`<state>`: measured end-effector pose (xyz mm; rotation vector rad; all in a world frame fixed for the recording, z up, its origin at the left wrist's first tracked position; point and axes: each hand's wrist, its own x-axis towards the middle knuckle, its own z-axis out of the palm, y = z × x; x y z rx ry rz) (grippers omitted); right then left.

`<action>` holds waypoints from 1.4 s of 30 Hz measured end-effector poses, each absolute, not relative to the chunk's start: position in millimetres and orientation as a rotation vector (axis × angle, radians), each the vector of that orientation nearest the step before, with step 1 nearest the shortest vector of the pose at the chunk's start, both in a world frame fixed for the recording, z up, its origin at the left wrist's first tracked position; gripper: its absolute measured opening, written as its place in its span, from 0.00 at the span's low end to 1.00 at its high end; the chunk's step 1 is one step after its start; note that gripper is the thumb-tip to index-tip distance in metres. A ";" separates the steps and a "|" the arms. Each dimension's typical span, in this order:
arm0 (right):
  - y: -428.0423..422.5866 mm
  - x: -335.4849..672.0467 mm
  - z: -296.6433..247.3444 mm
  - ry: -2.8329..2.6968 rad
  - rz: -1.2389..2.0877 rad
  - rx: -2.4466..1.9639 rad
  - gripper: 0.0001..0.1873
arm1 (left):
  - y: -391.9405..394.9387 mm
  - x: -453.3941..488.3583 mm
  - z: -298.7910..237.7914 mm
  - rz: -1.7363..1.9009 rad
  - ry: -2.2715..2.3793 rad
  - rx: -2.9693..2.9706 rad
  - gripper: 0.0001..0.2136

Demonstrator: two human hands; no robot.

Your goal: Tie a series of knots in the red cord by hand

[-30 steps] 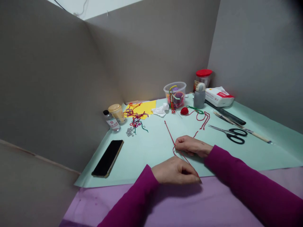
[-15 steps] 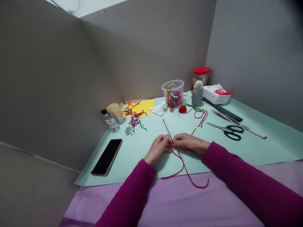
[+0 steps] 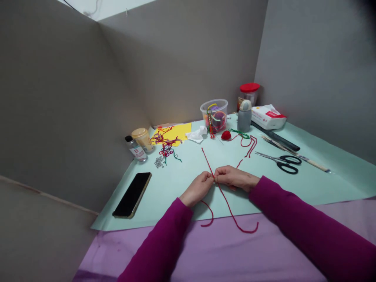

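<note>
My left hand [image 3: 197, 188] and my right hand [image 3: 235, 178] meet fingertip to fingertip over the pale green sheet [image 3: 188, 172]. Both pinch a thin red cord [image 3: 227, 203] at the same spot. One stretch of the cord runs away from the pinch toward the back of the table. Two loose ends trail toward me and curl onto the purple cloth [image 3: 223, 250]. Magenta sleeves cover both forearms.
A black phone [image 3: 132, 194] lies at the left. Black-handled scissors [image 3: 282, 162] and thin sticks [image 3: 296, 154] lie at the right. At the back stand a clear tub of cords [image 3: 214, 114], a red yarn ball [image 3: 226, 135], a grey bottle [image 3: 244, 116], jars, a tissue pack and tangled cords on yellow paper [image 3: 172, 135]. Grey cardboard walls enclose the table.
My left hand left the purple cloth near me and moved up beside my right hand, pinching the cord there. The loose ends now lie curled on the cloth.
</note>
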<state>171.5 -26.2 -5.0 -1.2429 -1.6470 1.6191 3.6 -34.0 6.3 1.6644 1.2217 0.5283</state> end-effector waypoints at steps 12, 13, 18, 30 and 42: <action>-30.2 167.3 -6.5 -1.768 1.433 -1.349 0.04 | -27.3 -0.8 1.0 0.465 1.201 1.728 0.11; -31.7 167.2 -3.6 -1.797 1.392 -1.364 0.04 | -27.1 -0.3 0.3 0.479 1.201 1.710 0.11; -41.9 174.1 22.0 -1.943 1.163 -1.498 0.05 | -26.8 1.3 -2.8 0.530 1.203 1.635 0.10; -98.9 134.0 32.2 -2.587 0.764 -1.171 0.10 | -29.0 -0.8 6.7 0.455 1.139 1.397 0.11; -65.5 149.7 25.2 -1.574 1.002 -1.312 0.09 | -29.6 -0.3 6.2 0.552 1.064 1.402 0.10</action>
